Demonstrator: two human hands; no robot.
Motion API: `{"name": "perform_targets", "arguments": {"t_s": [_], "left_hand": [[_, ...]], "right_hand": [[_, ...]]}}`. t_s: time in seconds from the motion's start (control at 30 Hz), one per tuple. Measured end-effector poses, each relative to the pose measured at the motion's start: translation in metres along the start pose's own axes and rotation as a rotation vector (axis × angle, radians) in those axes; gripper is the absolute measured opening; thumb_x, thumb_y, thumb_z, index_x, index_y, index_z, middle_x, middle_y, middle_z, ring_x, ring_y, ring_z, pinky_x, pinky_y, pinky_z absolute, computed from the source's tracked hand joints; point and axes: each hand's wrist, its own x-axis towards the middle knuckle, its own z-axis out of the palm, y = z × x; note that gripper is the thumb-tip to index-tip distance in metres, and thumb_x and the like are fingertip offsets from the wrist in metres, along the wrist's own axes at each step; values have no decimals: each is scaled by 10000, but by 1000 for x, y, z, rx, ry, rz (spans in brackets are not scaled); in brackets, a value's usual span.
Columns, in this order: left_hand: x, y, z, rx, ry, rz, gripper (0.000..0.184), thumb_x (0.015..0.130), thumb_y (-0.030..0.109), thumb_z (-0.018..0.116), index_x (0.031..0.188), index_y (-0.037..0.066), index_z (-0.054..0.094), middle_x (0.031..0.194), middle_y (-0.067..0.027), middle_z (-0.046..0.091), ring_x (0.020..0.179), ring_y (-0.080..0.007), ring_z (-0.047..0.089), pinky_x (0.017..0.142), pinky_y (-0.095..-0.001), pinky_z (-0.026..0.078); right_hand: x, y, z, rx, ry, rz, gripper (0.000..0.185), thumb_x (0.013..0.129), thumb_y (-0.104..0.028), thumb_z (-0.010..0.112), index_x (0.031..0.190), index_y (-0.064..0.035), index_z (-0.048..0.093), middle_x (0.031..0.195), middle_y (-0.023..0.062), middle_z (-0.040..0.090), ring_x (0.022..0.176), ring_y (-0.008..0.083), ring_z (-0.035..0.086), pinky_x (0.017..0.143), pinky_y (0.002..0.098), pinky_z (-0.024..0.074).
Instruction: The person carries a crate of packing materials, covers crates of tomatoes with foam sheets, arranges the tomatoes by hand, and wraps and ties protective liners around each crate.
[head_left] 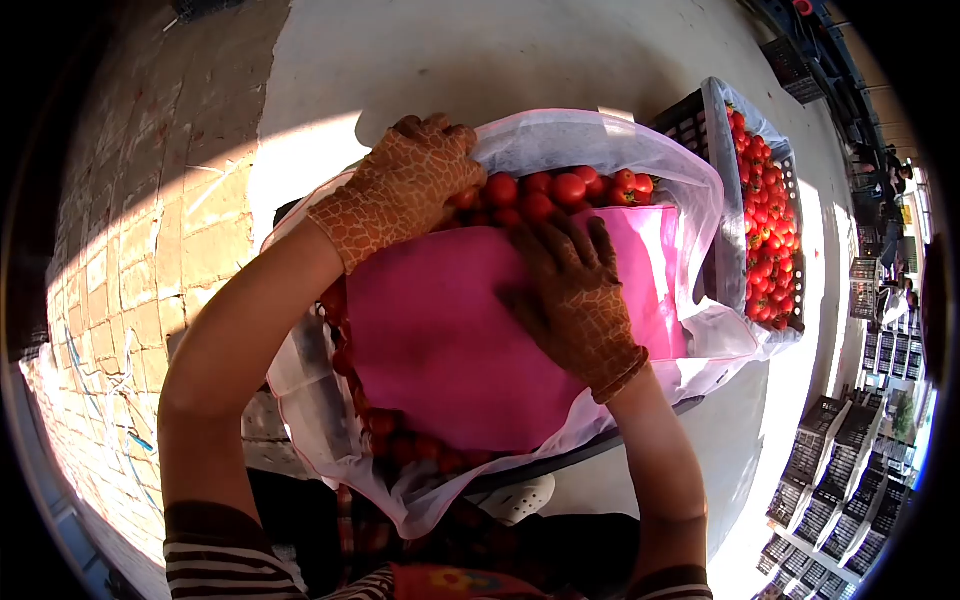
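Note:
Red tomatoes [537,190] fill a container lined with thin white netting [545,135], and a pink sheet [450,330] lies over most of them. My left hand [410,185], in an orange patterned glove, rests at the far left rim, its fingers curled down at the netting and the tomatoes. What it holds, if anything, is hidden. Gloved the same way, my right hand [575,290] lies with fingers spread on the pink sheet, near its far edge. Tomatoes also show along the sheet's left and near sides.
Beyond the container's right side stands a black crate [797,200] of tomatoes with a white liner. Stacked black crates [840,480] are at the far right. Paving bricks [130,260] cover the ground at left, with loose strings on them. A white shoe [520,498] shows below the container.

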Motion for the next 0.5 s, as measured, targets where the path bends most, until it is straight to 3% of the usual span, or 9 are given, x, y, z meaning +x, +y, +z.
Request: {"name": "perform_targets", "arguments": {"t_s": [0.07,0.2,0.27,0.3,0.37,0.43,0.5], "left_hand": [[-9,-7,-1,-294,158,-6,374,692,151,702,1058,136,629,1045,-73,556,1031,-269,509,876,-378,467],[-26,9,-22,-588,234,-73,406,666,85,729,1057,112,623,1047,-83,578,1040,-267,532,898,-369,461],[-32,24,-31,-833,304,-100,444,633,31,750,1051,102,621,1043,-88,596,1012,-257,561,897,-350,464],[-33,29,-34,-812,319,-41,460,613,13,761,1043,100,622,1046,-82,598,986,-241,576,882,-330,468],[-33,44,-42,-813,364,-2,457,607,25,766,1034,104,624,1037,-78,603,979,-248,577,881,-339,468],[-35,52,-49,-812,412,37,455,601,36,771,1025,107,626,1029,-73,607,972,-255,578,879,-348,467],[-37,56,-53,-773,392,51,403,666,169,762,1043,152,621,1057,-50,607,1008,-284,547,910,-401,426]], "right_hand": [[-2,0,-1,42,52,11,541,763,-296,652,1224,-62,493,1201,147,489,1192,314,418,1031,521,274],[-14,-4,-10,138,218,-1,520,733,-230,694,1192,-60,517,1193,144,507,1136,318,474,989,481,355],[-21,-9,-16,393,299,61,497,740,-84,701,1200,-45,518,1165,145,558,1064,315,551,919,407,452],[-24,-13,-20,388,306,62,497,740,-84,701,1200,-45,518,1165,145,558,1064,315,551,919,407,452],[-26,-23,-26,828,315,239,431,777,-84,691,1172,-36,525,1078,141,597,951,293,611,850,350,487],[-30,-28,-28,999,314,267,395,806,-75,670,1171,-28,525,1062,128,609,956,254,613,851,328,484],[-32,-34,-34,1171,313,293,360,835,-66,649,1170,-20,525,1046,116,620,960,215,615,853,307,482]]}}
